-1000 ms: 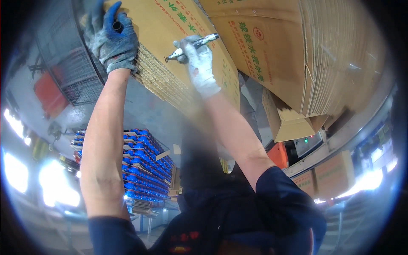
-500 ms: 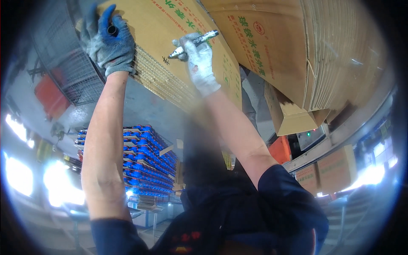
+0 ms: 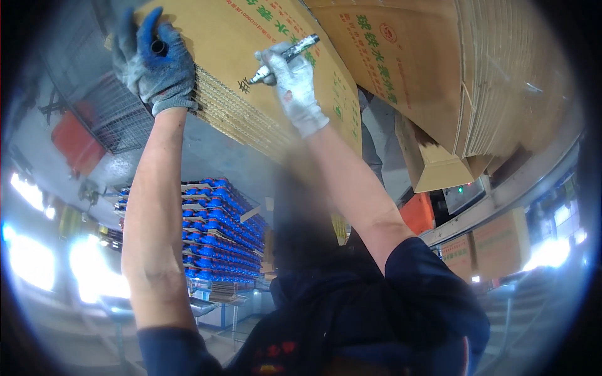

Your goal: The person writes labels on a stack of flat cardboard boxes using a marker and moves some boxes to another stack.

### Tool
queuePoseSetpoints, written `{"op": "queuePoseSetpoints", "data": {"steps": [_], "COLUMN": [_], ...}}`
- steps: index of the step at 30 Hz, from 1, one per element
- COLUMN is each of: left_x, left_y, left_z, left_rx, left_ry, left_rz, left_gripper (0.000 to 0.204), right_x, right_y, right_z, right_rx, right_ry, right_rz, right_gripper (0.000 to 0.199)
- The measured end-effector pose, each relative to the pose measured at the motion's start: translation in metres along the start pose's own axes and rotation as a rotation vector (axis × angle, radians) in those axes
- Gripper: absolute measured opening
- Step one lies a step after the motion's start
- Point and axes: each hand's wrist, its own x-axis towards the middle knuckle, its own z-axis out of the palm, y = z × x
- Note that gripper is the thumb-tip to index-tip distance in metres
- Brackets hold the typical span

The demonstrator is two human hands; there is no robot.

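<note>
My right hand (image 3: 293, 86), in a pale, stained glove, pinches a black-and-white marker pen (image 3: 300, 49). Its tip touches, or nearly touches, the top sheet of a stack of flattened cardboard boxes (image 3: 219, 37), beside a dark handwritten mark (image 3: 244, 86). My left hand (image 3: 164, 72) wears a grey glove with blue fingers and lies at the left edge of that stack. Between its fingers sits a small black marker cap (image 3: 158, 47), its hollow end showing. Corrugated edges of the sheets show below the left hand.
Another tall stack of cardboard (image 3: 420, 56) leans at the right, with an open box flap (image 3: 444, 169) beneath it. A wire mesh cage (image 3: 103, 106) stands left. Layered blue parts (image 3: 222, 232) are piled lower down. An orange-red object (image 3: 417, 213) is beyond my right forearm.
Strokes have been added to the handwritten mark on the cardboard. The marker has shifted slightly with my right hand. My left hand still holds the cap, and the whole view has moved a little.
</note>
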Motion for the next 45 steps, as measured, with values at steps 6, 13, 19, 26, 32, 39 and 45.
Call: {"op": "queuePoseSetpoints", "data": {"steps": [6, 13, 19, 26, 32, 39, 45], "left_x": [-0.005, -0.003, -0.005, -0.007, -0.009, -0.007, -0.005], "left_y": [0.005, -0.001, 0.001, -0.005, -0.009, -0.006, -0.003], "left_z": [-0.004, 0.001, 0.003, 0.005, 0.008, 0.006, 0.004], "left_rx": [0.115, 0.004, 0.055, -0.016, 0.045, 0.026, 0.012], "left_ry": [-0.072, 0.004, -0.011, 0.025, 0.038, 0.018, 0.012], "left_rz": [-0.095, 0.018, -0.005, 0.017, 0.032, 0.006, -0.009], "left_gripper": [0.024, 0.025, 0.026, 0.025, 0.024, 0.024, 0.024], "right_x": [0.004, 0.004, 0.005, 0.012, 0.012, 0.02, 0.022], "right_y": [0.001, 0.003, 0.005, 0.01, 0.01, 0.016, 0.011], "right_z": [-0.004, -0.008, -0.009, -0.008, -0.008, -0.013, -0.014], "right_rx": [-0.122, -0.07, -0.07, -0.142, -0.119, -0.083, -0.078], "right_ry": [0.042, 0.0, -0.01, 0.103, 0.068, 0.091, 0.078], "right_rz": [0.039, 0.066, 0.029, 0.024, 0.044, 0.017, 0.065], "right_gripper": [0.011, 0.012, 0.017, 0.019, 0.017, 0.017, 0.016]}}
